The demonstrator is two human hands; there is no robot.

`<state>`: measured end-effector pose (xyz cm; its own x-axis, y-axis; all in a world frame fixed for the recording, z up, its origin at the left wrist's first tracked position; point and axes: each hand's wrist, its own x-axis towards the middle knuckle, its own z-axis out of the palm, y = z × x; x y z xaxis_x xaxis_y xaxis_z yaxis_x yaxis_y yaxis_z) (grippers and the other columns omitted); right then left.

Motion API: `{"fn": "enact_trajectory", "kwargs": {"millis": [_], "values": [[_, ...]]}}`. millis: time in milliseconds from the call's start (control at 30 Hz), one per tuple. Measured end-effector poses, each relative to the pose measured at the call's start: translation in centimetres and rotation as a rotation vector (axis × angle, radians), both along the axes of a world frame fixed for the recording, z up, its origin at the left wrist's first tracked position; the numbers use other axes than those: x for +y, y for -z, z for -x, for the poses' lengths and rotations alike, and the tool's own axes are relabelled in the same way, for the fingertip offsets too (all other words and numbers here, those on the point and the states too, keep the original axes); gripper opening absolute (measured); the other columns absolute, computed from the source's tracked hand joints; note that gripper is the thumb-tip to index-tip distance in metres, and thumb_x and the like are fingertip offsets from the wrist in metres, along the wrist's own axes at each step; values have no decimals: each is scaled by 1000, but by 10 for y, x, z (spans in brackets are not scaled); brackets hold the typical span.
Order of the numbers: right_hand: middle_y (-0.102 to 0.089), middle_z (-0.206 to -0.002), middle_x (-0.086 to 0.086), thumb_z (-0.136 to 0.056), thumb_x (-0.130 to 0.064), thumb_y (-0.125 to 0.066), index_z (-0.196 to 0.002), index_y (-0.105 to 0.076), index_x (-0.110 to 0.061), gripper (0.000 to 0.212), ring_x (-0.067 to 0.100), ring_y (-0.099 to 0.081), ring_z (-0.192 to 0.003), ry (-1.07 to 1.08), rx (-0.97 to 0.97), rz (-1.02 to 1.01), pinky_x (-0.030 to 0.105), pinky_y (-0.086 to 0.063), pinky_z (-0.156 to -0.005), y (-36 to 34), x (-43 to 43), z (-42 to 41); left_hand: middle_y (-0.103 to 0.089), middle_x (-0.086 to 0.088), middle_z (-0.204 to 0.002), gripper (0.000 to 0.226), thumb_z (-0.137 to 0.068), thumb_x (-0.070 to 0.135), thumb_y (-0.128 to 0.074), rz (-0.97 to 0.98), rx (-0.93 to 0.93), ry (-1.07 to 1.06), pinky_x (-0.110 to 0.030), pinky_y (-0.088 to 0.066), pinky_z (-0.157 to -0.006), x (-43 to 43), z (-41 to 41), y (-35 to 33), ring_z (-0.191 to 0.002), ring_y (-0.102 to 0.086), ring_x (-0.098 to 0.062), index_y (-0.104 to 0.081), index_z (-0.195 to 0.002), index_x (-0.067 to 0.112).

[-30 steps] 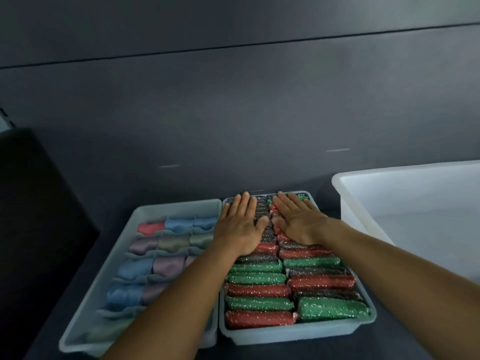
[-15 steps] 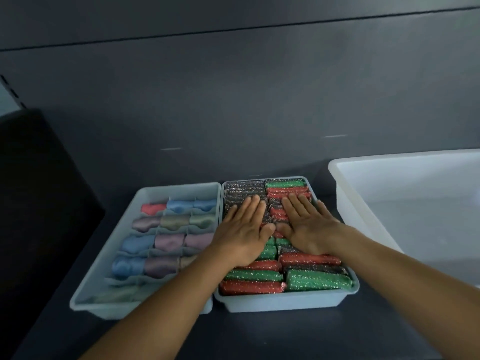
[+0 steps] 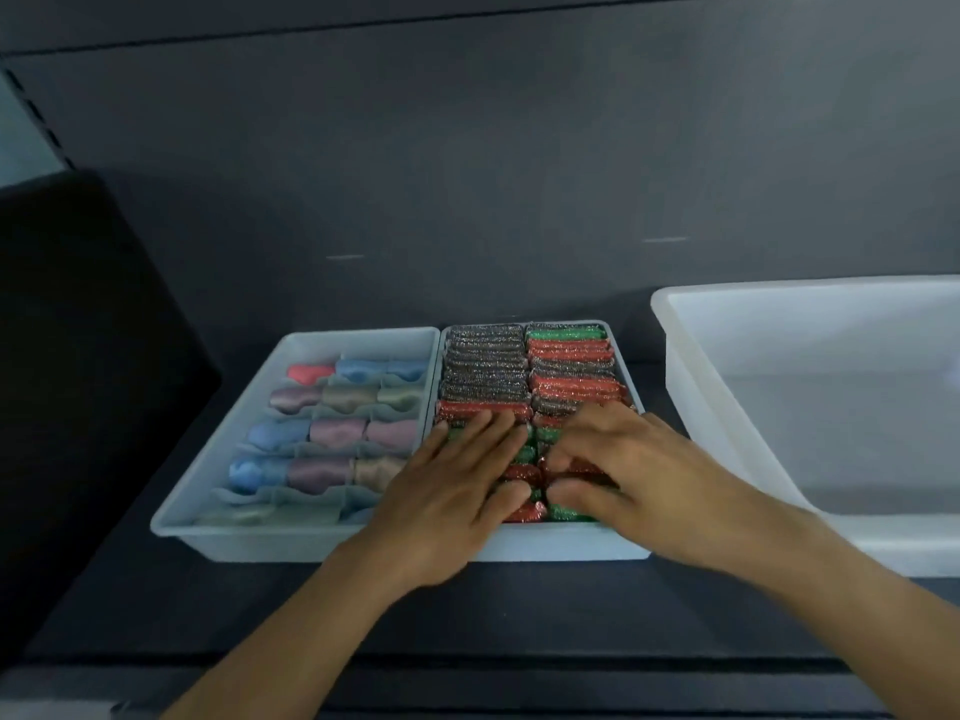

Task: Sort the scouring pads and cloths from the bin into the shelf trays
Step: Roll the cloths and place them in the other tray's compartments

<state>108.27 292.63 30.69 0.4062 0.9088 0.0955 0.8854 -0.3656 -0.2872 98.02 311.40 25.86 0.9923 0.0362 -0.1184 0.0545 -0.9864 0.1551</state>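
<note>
Glittering scouring pads (image 3: 519,366) in silver, red and green fill a pale tray (image 3: 561,544) in two tight columns, standing on edge from the far wall to the near one. The silver pads crowd the far left column, while red, green and silver alternate on the right.

A person's left hand (image 3: 452,491) lies flat on the near rows of the left column, its fingers (image 3: 488,433) straight and slightly fanned, pressing on red and green pads. The right hand (image 3: 639,470) rests on the near rows of the right column, its fingers (image 3: 576,449) bent at the knuckles with the tips down among the pads and the thumb stretched along the front row. Whether it pinches a pad or only presses cannot be told.

Touching the pad tray on its left is a second tray (image 3: 249,537), where rolled cloths (image 3: 337,428) in blue, pink, mauve and one red sit in rows of three between wavy dividers.

Near the pad tray on its right stands a large white bin (image 3: 727,407), cut off by the frame's edge. All three rest on a dark shelf (image 3: 467,615) before a dark grey back panel (image 3: 467,174).
</note>
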Motion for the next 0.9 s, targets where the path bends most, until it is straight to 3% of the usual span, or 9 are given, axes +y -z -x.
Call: {"fn": "enact_trajectory", "kwargs": {"millis": [100,233,400,600,767,900], "values": [[-51,-106,-14,-92,-35,-56,-105,-55,-27,16,10,-47,-107,23,-60,60,25,-39,-91,4,-5,10,31,18,-155,62,-91,60,8,-56,21,-3,-36,11,-121,5,-13,3,-140,32,1,21,-148,37],[-59,-109,-3,-92,-22,-55,-105,-56,-19,13,19,-55,-104,81,-124,92,34,-48,-83,4,1,12,29,15,-156,57,-100,54,-1,-78,18,-4,-38,10,-121,4,-15,4,-142,29,-2,20,-149,34],[-65,-99,-4,-84,-2,-53,-92,-65,-20,23,19,-60,-92,14,-136,132,32,-47,-76,9,15,13,23,15,-159,58,-100,53,-3,-53,-19,-27,-36,12,-121,0,-11,5,-144,24,-2,14,-152,34],[-67,-83,-13,-84,-16,-71,-80,-72,-21,7,0,-58,-71,236,193,-28,22,-47,-72,2,-3,4,21,14,-160,57,-100,52,-1,-45,-35,-28,-36,10,-122,-2,-4,3,-145,22,-4,13,-153,33],[-69,-96,-6,-87,-21,-65,-95,-72,-24,10,14,-62,-85,289,2,64,30,-50,-76,6,-8,0,16,20,-159,56,-102,51,-5,-9,-112,-13,-41,14,-120,-11,4,2,-145,20,0,7,-154,35],[-67,-98,0,-90,-23,-55,-93,-69,-20,15,22,-62,-90,230,-210,254,30,-46,-69,1,5,3,15,23,-158,54,-103,48,-5,-5,-94,-4,-42,12,-121,-19,5,2,-145,18,1,5,-154,35]]}}
